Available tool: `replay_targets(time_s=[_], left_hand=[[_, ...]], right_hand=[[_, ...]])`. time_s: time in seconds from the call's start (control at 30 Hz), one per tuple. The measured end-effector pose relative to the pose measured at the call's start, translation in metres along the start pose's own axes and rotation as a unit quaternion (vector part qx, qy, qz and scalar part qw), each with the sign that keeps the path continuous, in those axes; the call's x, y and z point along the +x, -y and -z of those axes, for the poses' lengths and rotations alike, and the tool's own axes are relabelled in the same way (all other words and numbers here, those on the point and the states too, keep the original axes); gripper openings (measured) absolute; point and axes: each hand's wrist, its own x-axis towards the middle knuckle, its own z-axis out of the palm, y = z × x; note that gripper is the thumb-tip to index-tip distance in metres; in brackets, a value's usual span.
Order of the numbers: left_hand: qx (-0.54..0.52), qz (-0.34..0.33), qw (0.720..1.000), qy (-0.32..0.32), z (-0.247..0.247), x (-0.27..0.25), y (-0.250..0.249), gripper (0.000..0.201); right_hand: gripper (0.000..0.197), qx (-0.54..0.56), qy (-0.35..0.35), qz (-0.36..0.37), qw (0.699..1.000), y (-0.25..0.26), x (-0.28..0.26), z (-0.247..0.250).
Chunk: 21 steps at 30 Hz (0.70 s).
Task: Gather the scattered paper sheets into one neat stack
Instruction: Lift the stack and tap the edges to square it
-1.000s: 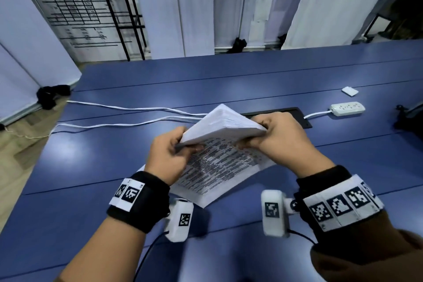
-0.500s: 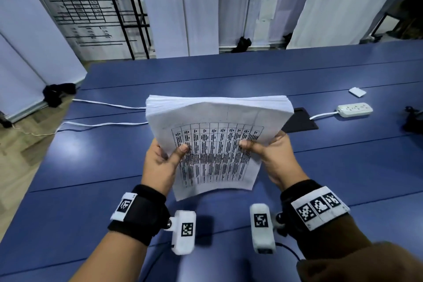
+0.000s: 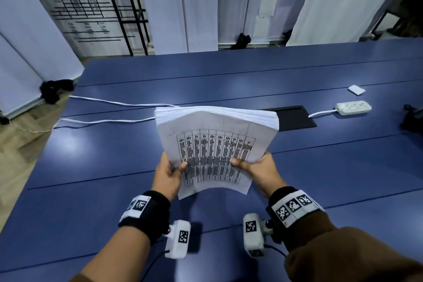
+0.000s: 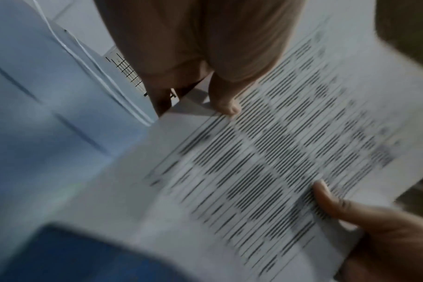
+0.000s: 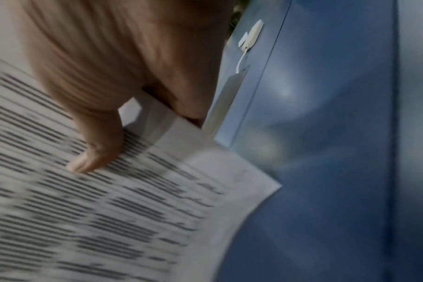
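Note:
A thick stack of white paper sheets [image 3: 212, 149], its top sheet printed with a table of black text, is held up above the blue table [image 3: 114, 167], tilted toward me. My left hand [image 3: 170, 173] grips its lower left edge, thumb on the printed face. On the lower right edge my right hand [image 3: 256, 167] grips it the same way. In the left wrist view the stack [image 4: 254, 171] is blurred, with the left thumb [image 4: 226, 95] on top. The right wrist view shows the stack [image 5: 109, 219] under the right thumb [image 5: 94, 152]. Fingers behind the stack are hidden.
A white power strip [image 3: 353, 107] with its cord lies at the right of the table, beside a black cable hatch [image 3: 295, 117]. A small white card [image 3: 356, 89] sits farther back. White cables [image 3: 109, 103] run across the table's left side. White curtains hang beyond.
The stack has been lifted off the table and stood up facing me in both hands. Since half a second ago it has bowed slightly and shifted a little to the right.

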Motion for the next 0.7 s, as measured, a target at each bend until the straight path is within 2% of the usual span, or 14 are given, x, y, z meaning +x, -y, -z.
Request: replay_targets(time_s=[0.13, 0.23, 0.3, 0.33, 0.4, 0.43, 0.47, 0.53, 0.57, 0.63, 0.7], left_hand=[[0.148, 0.009, 0.989, -0.019, 0.002, 0.0, 0.023, 0.02], [0.174, -0.012, 0.984, -0.047, -0.003, 0.002, 0.019, 0.016], [0.183, -0.012, 0.982, -0.039, -0.005, 0.001, 0.012, 0.007], [0.196, 0.0, 0.98, -0.033, -0.006, 0.001, 0.009, 0.01], [0.216, 0.055, 0.975, -0.019, -0.007, 0.0, 0.011, 0.03], [0.214, 0.091, 0.973, -0.009, -0.008, 0.0, 0.016, 0.033], [0.21, 0.121, 0.97, 0.003, -0.008, -0.001, 0.021, 0.03], [0.196, 0.177, 0.964, 0.032, -0.007, -0.006, 0.036, 0.012], [0.189, 0.204, 0.96, 0.043, -0.007, -0.01, 0.043, 0.012], [0.19, 0.248, 0.948, 0.059, -0.007, -0.018, 0.06, 0.025], [0.2, 0.274, 0.938, 0.073, -0.009, -0.026, 0.072, 0.029]], right_hand=[[0.026, -0.032, 0.003, -0.038, 0.999, -0.03, 0.005, 0.0], [0.026, -0.04, -0.037, -0.04, 0.998, -0.036, 0.011, -0.002], [0.027, -0.059, -0.042, -0.033, 0.997, -0.032, 0.015, -0.001], [0.028, -0.071, -0.042, -0.034, 0.996, -0.032, 0.016, 0.001], [0.032, -0.108, -0.041, -0.039, 0.993, -0.033, 0.017, 0.005], [0.034, -0.129, -0.042, -0.043, 0.99, -0.036, 0.017, 0.008], [0.035, -0.151, -0.045, -0.048, 0.986, -0.041, 0.016, 0.01], [0.035, -0.197, -0.051, -0.07, 0.977, -0.053, 0.012, 0.013], [0.034, -0.222, -0.049, -0.087, 0.97, -0.058, 0.008, 0.015], [0.034, -0.263, -0.046, -0.116, 0.957, -0.07, 0.002, 0.018], [0.036, -0.288, -0.045, -0.143, 0.946, -0.081, -0.004, 0.02]])
